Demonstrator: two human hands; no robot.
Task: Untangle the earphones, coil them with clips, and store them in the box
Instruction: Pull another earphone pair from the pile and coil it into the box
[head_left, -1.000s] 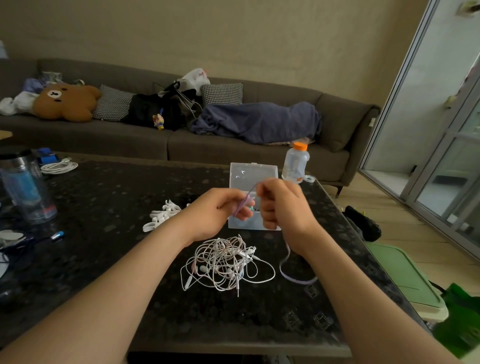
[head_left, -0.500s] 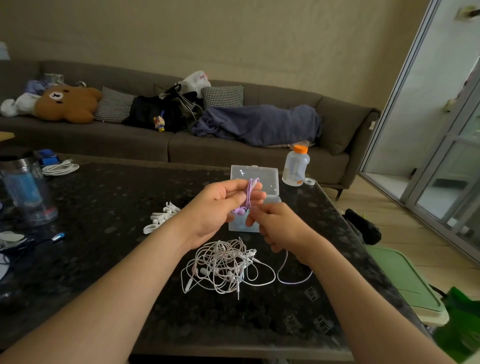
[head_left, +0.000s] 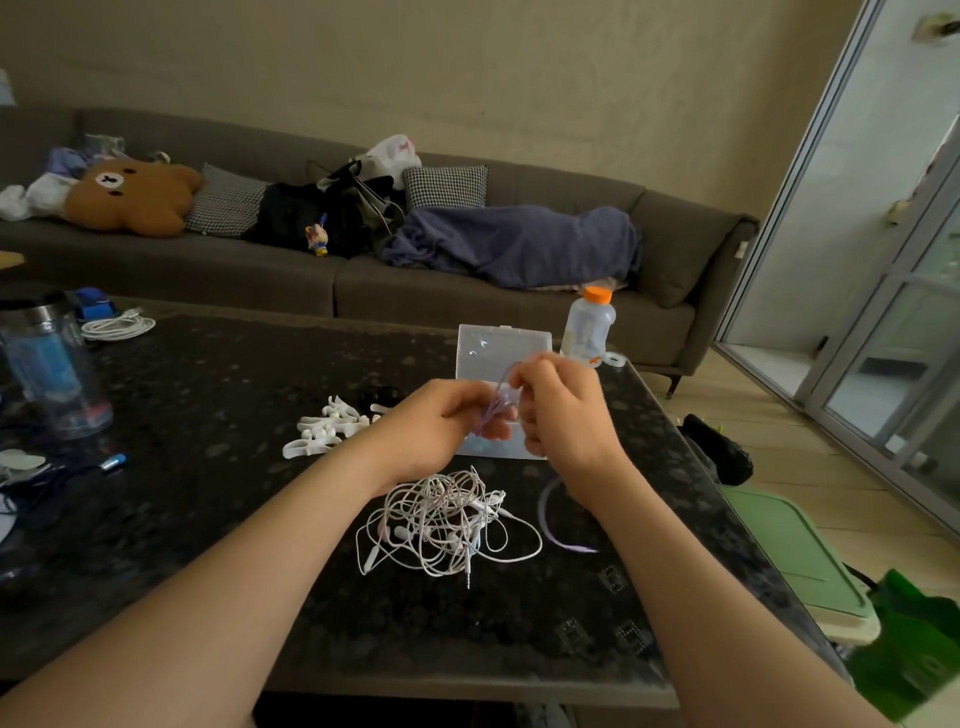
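Pinching the purple earphone cord between our left hand and right hand above the worktop, we see tangled white earphones below, white clips left, and the clear box open behind, its contents mostly hidden.

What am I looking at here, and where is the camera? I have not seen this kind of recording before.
No machine here: a person's two bare hands, filmed by one wide-angle camera worn on the head, looking forward and down. The left hand and right hand both pinch a purple earphone cable above a dark table; its tail trails onto the table. On the table lie a tangle of white earphones, white clips, an open clear box and an orange-capped bottle.
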